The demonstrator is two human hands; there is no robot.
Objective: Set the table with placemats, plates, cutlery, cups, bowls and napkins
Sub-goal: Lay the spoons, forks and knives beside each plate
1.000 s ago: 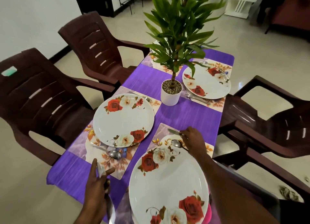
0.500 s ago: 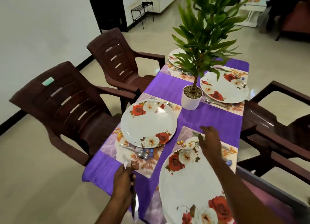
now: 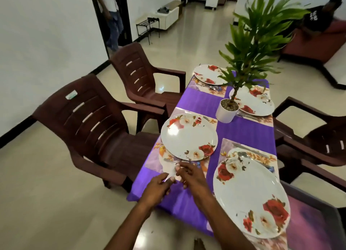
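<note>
Holding one blurred silvery cutlery piece (image 3: 171, 173) between left hand (image 3: 159, 188) and right hand (image 3: 191, 176), fingers pinched around it, above near-left placemat (image 3: 155, 159), just near of plate (image 3: 189, 136).

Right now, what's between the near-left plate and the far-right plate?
Head view: the white plant pot on bare purple tablecloth, between near-left plate and far-right plate.

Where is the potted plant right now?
In the head view, the potted plant stands on the purple tablecloth at the table's middle, right of centre, its white pot touching the far-right plate and beyond the near-left plate.
</note>
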